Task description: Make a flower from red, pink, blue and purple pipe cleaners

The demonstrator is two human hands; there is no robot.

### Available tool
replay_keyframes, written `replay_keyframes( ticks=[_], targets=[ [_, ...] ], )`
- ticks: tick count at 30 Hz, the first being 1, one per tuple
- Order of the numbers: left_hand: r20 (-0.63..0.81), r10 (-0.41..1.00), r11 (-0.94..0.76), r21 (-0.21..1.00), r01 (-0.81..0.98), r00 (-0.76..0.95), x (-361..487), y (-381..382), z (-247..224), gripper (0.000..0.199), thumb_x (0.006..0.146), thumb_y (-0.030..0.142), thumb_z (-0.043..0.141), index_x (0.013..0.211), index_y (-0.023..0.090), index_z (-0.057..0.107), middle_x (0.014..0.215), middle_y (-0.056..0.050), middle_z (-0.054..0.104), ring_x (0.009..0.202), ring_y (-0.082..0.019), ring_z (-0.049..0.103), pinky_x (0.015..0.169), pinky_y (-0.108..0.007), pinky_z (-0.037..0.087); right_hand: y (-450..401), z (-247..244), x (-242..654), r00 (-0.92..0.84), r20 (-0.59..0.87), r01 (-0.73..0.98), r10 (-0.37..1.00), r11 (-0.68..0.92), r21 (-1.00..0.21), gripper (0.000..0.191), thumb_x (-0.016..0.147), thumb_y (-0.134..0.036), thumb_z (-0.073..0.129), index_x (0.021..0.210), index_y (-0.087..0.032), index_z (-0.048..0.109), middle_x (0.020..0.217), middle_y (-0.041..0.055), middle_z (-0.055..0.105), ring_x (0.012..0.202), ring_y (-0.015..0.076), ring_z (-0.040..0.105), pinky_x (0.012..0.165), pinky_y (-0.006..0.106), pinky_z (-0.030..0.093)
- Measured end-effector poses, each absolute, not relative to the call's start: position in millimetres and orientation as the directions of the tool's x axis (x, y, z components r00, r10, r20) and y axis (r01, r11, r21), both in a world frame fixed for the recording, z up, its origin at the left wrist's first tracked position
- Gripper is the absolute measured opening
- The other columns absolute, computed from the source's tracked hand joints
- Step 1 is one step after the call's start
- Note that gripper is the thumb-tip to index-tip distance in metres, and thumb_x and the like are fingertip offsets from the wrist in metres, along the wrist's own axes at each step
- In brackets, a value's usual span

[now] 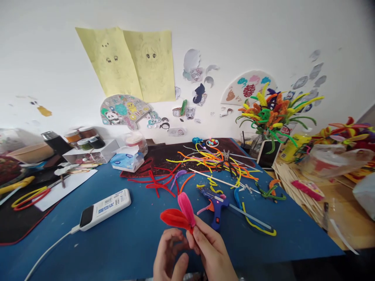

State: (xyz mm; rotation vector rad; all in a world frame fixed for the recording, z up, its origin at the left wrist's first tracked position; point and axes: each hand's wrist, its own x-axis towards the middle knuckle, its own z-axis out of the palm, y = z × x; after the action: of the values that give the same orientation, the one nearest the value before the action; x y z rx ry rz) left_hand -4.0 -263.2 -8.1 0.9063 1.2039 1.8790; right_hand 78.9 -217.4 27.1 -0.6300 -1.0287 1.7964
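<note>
My right hand [211, 246] pinches the base of two fuzzy pipe-cleaner petals between thumb and fingers. The pink petal [186, 207] points up; the red petal [175, 218] points left. Close beside the base is my left hand [170, 251], its fingers loosely curled and the thumb apart, with nothing visible in it. Just beyond my hands, a blue glue gun [216, 207] lies on the blue table mat [140, 238], a glue stick in its rear. Red pipe cleaners [155, 183] lie farther back, near a purple twisted piece [177, 177].
A white power bank [106, 208] with a cable lies at left, near a tissue pack [127, 159]. Yellow and orange pipe cleaners surround pliers [225, 156] at the back. A pipe-cleaner bouquet [271, 107], a phone [268, 152] and wooden sticks [288, 187] are at right.
</note>
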Motion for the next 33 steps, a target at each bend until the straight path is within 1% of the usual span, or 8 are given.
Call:
replay_keyframes(
  ticks=[6, 9, 12, 17, 22, 27, 30, 33],
  targets=[
    [0.205, 0.899, -0.241, 0.969, -0.046, -0.387, -17.2, -254.5, 17.1, 0.018, 0.079, 0.034, 0.064, 0.089, 0.018, 0.067, 0.090, -0.006, 0.061, 0.076, -0.016, 0.061, 0.068, -0.022, 0.051, -220.0, 15.6, 77.4, -0.335, -0.066, -0.471, 0.940, -0.228, -0.852, 0.041, 0.078, -0.046, 0.066, 0.111, -0.022, 0.067, 0.072, 0.0015, 0.055, 0.064, 0.0114, 0.041, 0.057, 0.023, 0.038],
    [0.239, 0.907, -0.238, 0.970, 0.048, -0.346, -22.4, -249.9, 23.7, 0.013, 0.080, 0.030, 0.063, 0.083, 0.018, 0.069, 0.086, -0.005, 0.062, 0.078, -0.016, 0.060, 0.071, -0.021, 0.049, -220.0, 15.4, 79.3, -0.330, -0.055, -0.378, 0.942, -0.186, -0.907, 0.041, 0.081, -0.047, 0.063, 0.113, -0.022, 0.067, 0.066, 0.0000, 0.054, 0.062, 0.0113, 0.041, 0.057, 0.023, 0.039],
    [0.212, 0.915, -0.209, 0.977, 0.045, -0.343, -25.5, -248.6, 27.4, 0.013, 0.080, 0.029, 0.063, 0.078, 0.017, 0.069, 0.080, -0.003, 0.059, 0.067, -0.012, 0.056, 0.061, -0.020, 0.047, -221.5, 19.5, 79.0, -0.362, -0.035, -0.375, 0.931, -0.180, -0.909, 0.040, 0.082, -0.045, 0.062, 0.114, -0.021, 0.064, 0.068, -0.0001, 0.058, 0.061, 0.0111, 0.044, 0.059, 0.024, 0.040],
    [0.136, 0.922, -0.163, 0.986, -0.043, -0.364, -24.6, -249.6, 29.5, 0.018, 0.077, 0.032, 0.066, 0.071, 0.015, 0.065, 0.076, -0.001, 0.057, 0.049, -0.006, 0.044, 0.047, -0.018, 0.038, -225.7, 24.4, 74.0, -0.362, -0.063, -0.477, 0.930, -0.243, -0.844, 0.032, 0.080, -0.044, 0.065, 0.100, -0.020, 0.058, 0.068, 0.0001, 0.065, 0.059, 0.0116, 0.053, 0.059, 0.024, 0.043],
    [0.105, 0.951, -0.131, 0.989, -0.073, -0.289, -29.2, -248.2, 23.5, 0.018, 0.080, 0.032, 0.064, 0.072, 0.015, 0.063, 0.063, 0.001, 0.055, 0.048, -0.008, 0.049, 0.050, -0.019, 0.042, -225.2, 24.7, 74.3, -0.358, -0.056, -0.461, 0.932, -0.229, -0.857, 0.030, 0.079, -0.045, 0.065, 0.090, -0.018, 0.056, 0.058, -0.0038, 0.056, 0.053, 0.0086, 0.048, 0.053, 0.021, 0.038],
    [0.150, 0.962, -0.148, 0.989, 0.024, -0.226, -36.4, -246.2, 18.0, 0.017, 0.081, 0.029, 0.063, 0.078, 0.013, 0.069, 0.078, -0.007, 0.063, 0.061, -0.013, 0.058, 0.056, -0.022, 0.049, -225.0, 16.8, 76.5, -0.338, -0.058, -0.447, 0.939, -0.215, -0.869, 0.032, 0.079, -0.047, 0.064, 0.079, -0.017, 0.052, 0.053, -0.0070, 0.046, 0.049, 0.0061, 0.039, 0.047, 0.018, 0.028],
    [0.176, 0.948, -0.171, 0.984, 0.044, -0.264, -32.7, -246.5, 21.0, 0.018, 0.079, 0.029, 0.065, 0.078, 0.013, 0.072, 0.084, -0.009, 0.064, 0.068, -0.016, 0.059, 0.055, -0.021, 0.050, -225.9, 12.5, 75.7, -0.303, -0.063, -0.451, 0.951, -0.201, -0.869, 0.033, 0.079, -0.047, 0.064, 0.077, -0.018, 0.049, 0.055, -0.0063, 0.049, 0.049, 0.0067, 0.041, 0.047, 0.018, 0.030],
    [0.155, 0.931, -0.167, 0.986, -0.009, -0.331, -23.6, -248.7, 25.3, 0.019, 0.078, 0.030, 0.065, 0.072, 0.013, 0.072, 0.084, -0.008, 0.063, 0.060, -0.013, 0.056, 0.047, -0.019, 0.047, -229.0, 12.4, 73.1, -0.237, -0.059, -0.470, 0.970, -0.168, -0.866, 0.030, 0.079, -0.046, 0.064, 0.077, -0.020, 0.049, 0.058, -0.0052, 0.052, 0.051, 0.0080, 0.045, 0.048, 0.018, 0.036]
  ],
)
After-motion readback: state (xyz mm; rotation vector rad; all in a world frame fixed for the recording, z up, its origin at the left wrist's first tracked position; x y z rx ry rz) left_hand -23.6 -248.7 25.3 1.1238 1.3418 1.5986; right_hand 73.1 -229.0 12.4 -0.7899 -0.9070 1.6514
